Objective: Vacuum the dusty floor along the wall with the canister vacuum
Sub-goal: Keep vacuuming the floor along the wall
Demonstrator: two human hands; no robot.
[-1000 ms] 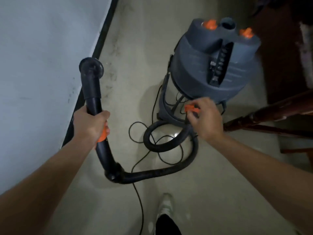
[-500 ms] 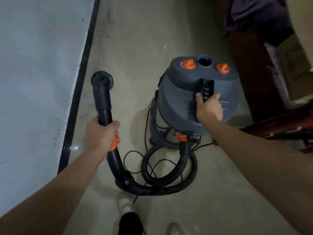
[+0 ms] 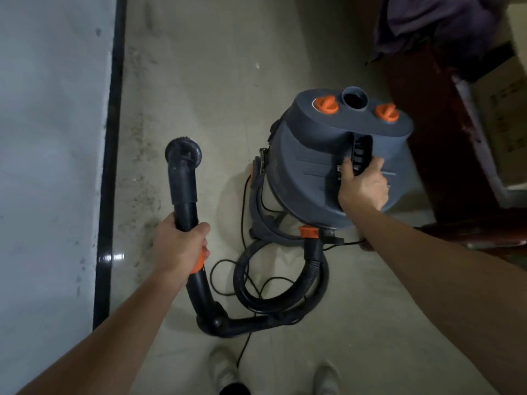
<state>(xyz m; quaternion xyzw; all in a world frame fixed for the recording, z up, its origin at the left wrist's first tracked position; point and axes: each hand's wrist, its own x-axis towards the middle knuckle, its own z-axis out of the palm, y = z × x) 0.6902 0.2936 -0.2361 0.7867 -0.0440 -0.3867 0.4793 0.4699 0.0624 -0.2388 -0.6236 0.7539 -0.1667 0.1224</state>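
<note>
Dusty floor (image 3: 137, 172) by wall (image 3: 51, 138); left hand (image 3: 178, 248) grips wand (image 3: 184, 192), right hand (image 3: 362, 186) grips canister vacuum (image 3: 313, 166) handle, both arms extended.

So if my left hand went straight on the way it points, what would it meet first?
The left hand points up the wand it grips, so probably the round brush head first, then dusty floor; depth is unclear.

1. Dark red-brown wooden furniture (image 3: 419, 109): upright, glossy, worn along its edge.
2. Purple cloth (image 3: 427, 21): bunched over the furniture's top, one fold hanging down its side.
3. Cardboard box (image 3: 504, 115): just beside the furniture on its far side; print too blurred to read.
</note>
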